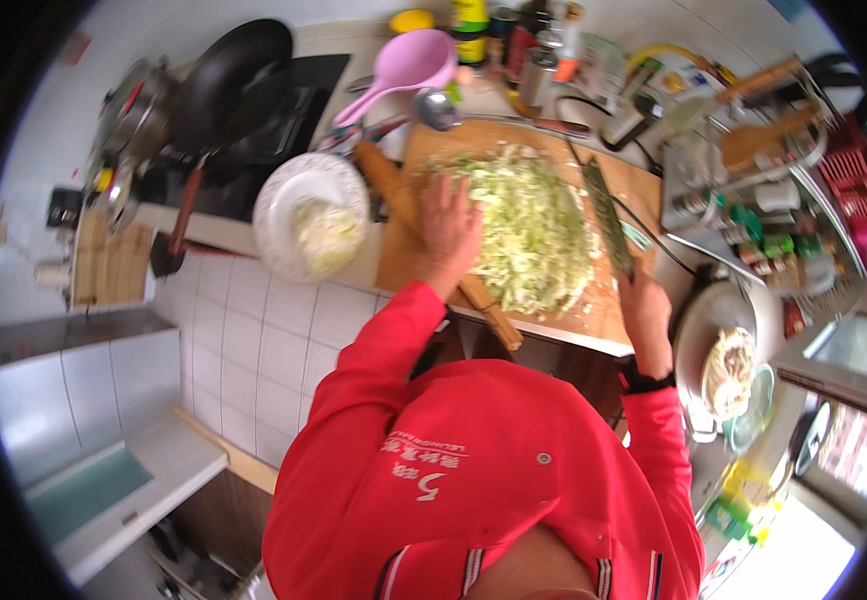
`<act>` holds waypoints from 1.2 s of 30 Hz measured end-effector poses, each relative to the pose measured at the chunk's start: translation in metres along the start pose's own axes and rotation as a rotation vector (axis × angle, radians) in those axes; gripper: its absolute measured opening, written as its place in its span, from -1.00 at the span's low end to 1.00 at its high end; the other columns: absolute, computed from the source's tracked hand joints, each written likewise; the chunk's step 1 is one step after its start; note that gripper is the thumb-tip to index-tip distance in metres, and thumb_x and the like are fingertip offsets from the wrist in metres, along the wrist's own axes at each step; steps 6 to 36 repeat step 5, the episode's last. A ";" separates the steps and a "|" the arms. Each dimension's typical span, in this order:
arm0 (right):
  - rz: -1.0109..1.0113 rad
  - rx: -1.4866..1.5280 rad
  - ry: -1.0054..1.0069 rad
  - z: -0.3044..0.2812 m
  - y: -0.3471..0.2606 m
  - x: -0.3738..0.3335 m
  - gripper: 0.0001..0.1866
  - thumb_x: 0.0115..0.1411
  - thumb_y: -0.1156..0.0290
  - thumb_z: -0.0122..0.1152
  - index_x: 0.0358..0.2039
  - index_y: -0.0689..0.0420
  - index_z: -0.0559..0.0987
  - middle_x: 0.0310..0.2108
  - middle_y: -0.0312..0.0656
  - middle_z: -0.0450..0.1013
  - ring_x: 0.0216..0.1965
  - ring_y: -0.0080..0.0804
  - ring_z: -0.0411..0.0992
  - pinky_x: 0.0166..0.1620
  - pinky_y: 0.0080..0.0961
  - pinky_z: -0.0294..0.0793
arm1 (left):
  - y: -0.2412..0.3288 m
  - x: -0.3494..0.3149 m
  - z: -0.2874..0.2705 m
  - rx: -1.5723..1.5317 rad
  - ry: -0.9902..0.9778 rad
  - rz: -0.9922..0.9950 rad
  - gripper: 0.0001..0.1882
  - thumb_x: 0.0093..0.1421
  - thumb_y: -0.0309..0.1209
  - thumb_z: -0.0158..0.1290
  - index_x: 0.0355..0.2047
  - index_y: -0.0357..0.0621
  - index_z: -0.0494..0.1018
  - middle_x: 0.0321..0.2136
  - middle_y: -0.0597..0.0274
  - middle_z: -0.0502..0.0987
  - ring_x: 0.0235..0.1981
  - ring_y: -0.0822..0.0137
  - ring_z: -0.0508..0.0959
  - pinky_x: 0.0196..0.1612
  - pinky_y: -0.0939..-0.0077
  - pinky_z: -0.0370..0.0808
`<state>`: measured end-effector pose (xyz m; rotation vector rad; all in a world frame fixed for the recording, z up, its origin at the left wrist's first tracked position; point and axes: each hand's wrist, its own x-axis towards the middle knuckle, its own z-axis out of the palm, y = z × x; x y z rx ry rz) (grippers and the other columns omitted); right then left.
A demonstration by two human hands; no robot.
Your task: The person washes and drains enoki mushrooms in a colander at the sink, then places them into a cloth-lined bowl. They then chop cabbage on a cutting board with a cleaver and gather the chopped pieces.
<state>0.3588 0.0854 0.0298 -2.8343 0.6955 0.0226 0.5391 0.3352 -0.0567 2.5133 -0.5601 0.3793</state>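
Observation:
A broad heap of chopped pale-green cabbage [533,235] covers most of a wooden cutting board [643,185]. At the heap's left edge lies my left hand [450,225], its fingers stretched out and touching the cabbage; it is open and grips nothing. My right hand [645,310] is closed round the handle of a kitchen knife [608,215], right of the heap. The blade points away from me, with green bits stuck to it. A long wooden bar [490,312] runs along the board's left side, passing by my left hand and partly hidden by it.
Left of the board, a white plate [271,215] holds more chopped cabbage. Beyond stand a pink ladle-shaped strainer [418,62], a metal ladle [436,108] and bottles [538,75]. A black wok [238,85] is at the stove. Right are a crowded dish rack [813,160] and a sink [691,340].

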 end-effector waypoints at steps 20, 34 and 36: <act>0.000 0.027 -0.044 0.015 -0.013 0.008 -0.66 0.20 0.12 0.08 -0.14 0.08 0.42 -0.47 0.00 0.53 -0.41 0.04 0.52 -0.35 -0.05 0.48 | 0.001 0.015 0.007 -0.103 -0.277 -0.162 -0.36 0.32 -0.07 -0.18 0.30 -0.12 0.05 0.31 -0.05 0.01 0.34 -0.04 -0.02 0.33 0.00 -0.07; 0.000 0.027 -0.044 0.015 -0.013 0.008 -0.66 0.20 0.12 0.08 -0.14 0.08 0.42 -0.47 0.00 0.53 -0.41 0.04 0.52 -0.35 -0.05 0.48 | 0.001 0.015 0.007 -0.103 -0.277 -0.162 -0.36 0.32 -0.07 -0.18 0.30 -0.12 0.05 0.31 -0.05 0.01 0.34 -0.04 -0.02 0.33 0.00 -0.07; 0.000 0.027 -0.044 0.015 -0.013 0.008 -0.66 0.20 0.12 0.08 -0.14 0.08 0.42 -0.47 0.00 0.53 -0.41 0.04 0.52 -0.35 -0.05 0.48 | 0.001 0.015 0.007 -0.103 -0.277 -0.162 -0.36 0.32 -0.07 -0.18 0.30 -0.12 0.05 0.31 -0.05 0.01 0.34 -0.04 -0.02 0.33 0.00 -0.07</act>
